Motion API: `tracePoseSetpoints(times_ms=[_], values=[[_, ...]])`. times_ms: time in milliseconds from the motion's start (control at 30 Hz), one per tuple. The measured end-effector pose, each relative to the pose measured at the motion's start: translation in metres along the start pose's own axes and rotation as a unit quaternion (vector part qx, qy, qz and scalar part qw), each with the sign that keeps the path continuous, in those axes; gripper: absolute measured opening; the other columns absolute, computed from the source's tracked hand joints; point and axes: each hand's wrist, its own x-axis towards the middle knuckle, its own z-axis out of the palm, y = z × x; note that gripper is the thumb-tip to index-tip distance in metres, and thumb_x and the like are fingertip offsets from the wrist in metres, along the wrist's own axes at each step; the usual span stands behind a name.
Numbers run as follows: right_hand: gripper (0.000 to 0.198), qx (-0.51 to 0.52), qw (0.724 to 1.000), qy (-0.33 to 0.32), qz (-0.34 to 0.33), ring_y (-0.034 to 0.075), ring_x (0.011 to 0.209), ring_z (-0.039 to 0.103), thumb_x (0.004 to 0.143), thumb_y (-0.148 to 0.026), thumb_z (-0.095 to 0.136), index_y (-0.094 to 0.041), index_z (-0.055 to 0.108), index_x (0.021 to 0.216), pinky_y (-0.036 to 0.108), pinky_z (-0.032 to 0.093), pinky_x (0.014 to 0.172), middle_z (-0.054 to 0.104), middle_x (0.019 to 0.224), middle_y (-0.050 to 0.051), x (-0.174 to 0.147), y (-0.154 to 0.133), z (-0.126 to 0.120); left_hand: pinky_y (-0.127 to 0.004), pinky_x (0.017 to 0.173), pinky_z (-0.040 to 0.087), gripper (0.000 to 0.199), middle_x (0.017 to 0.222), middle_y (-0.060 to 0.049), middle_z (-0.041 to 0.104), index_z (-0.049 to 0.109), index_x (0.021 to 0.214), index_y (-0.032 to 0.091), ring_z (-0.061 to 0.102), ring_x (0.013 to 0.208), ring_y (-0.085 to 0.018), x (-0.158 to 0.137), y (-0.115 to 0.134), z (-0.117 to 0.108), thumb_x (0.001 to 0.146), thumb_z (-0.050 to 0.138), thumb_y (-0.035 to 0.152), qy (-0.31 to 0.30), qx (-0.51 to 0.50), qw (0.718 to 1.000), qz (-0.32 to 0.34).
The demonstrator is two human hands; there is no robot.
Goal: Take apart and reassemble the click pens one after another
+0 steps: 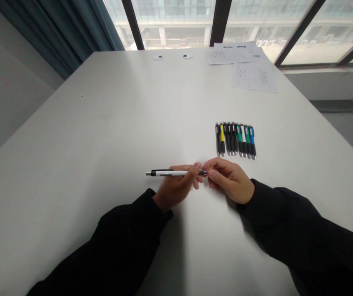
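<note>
A white ballpoint pen with a black clip lies level across my left hand, its silver push button pointing left. The thumb of that hand presses on the barrel near the dark grip. At the pen's tip, my right hand is closed, with thumb and fingertips pinching the metal end. Both hands are just above the white table. Beyond my right hand lies a row of several click pens, side by side, with black, yellow, green, white and blue barrels and their tips toward me.
Printed sheets of paper lie at the table's far right corner. Two flat white discs with dark marks, one on the left and one on the right, are at the far edge. Windows and a blue curtain stand behind the white table.
</note>
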Motion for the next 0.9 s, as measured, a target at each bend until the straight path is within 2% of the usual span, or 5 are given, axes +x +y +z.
tracePoseSetpoints(times_ms=[100,467,633,733,900], values=[[0.027,-0.034,0.999,0.010,0.006,0.009,0.048,0.049,0.094,-0.042,0.062,-0.016,0.064,0.086,0.023,0.037,0.046,0.061,0.061,-0.001,-0.0006,0.0003,0.0002,-0.024,0.047,0.037,0.058,0.054,-0.002,0.064,0.069,0.065,0.013,0.046,0.043,-0.008,0.0007,0.0002,-0.0007,0.095,0.049,0.058,0.003,-0.008,1.000,-0.012],[0.018,0.048,0.995,0.044,-0.075,0.008,0.049,0.043,0.082,-0.024,0.077,-0.019,0.063,0.091,0.023,0.033,0.047,0.049,0.057,-0.007,-0.0001,0.0061,0.0027,-0.022,0.049,0.036,0.050,0.049,0.003,0.049,0.066,0.067,0.015,0.046,0.047,-0.008,0.0011,0.0000,-0.0040,0.098,0.048,0.050,-0.037,0.011,0.999,0.024],[0.022,0.029,0.999,0.018,-0.033,0.009,0.048,0.044,0.089,-0.034,0.070,-0.018,0.066,0.103,0.023,0.033,0.044,0.056,0.060,-0.004,-0.0010,-0.0013,-0.0007,-0.019,0.050,0.038,0.036,0.056,0.004,0.054,0.065,0.076,0.015,0.046,0.049,-0.007,0.0016,0.0055,-0.0055,0.095,0.056,0.044,-0.050,-0.025,0.998,0.029],[0.024,-0.004,0.999,0.044,-0.014,0.009,0.046,0.050,0.093,-0.040,0.064,-0.016,0.069,0.096,0.024,0.036,0.042,0.062,0.063,0.000,-0.0013,0.0004,-0.0024,-0.019,0.051,0.039,0.033,0.059,0.003,0.057,0.066,0.077,0.014,0.047,0.050,-0.006,0.0018,0.0081,-0.0056,0.094,0.058,0.041,-0.054,-0.031,0.998,0.029],[0.013,0.009,0.997,0.070,-0.035,0.009,0.044,0.047,0.089,-0.031,0.071,-0.018,0.069,0.092,0.023,0.037,0.043,0.061,0.057,-0.003,-0.0013,0.0066,-0.0004,-0.019,0.050,0.038,0.031,0.058,0.003,0.056,0.067,0.081,0.014,0.046,0.049,-0.006,0.0031,0.0047,-0.0043,0.094,0.059,0.042,-0.038,-0.035,0.998,0.029]])
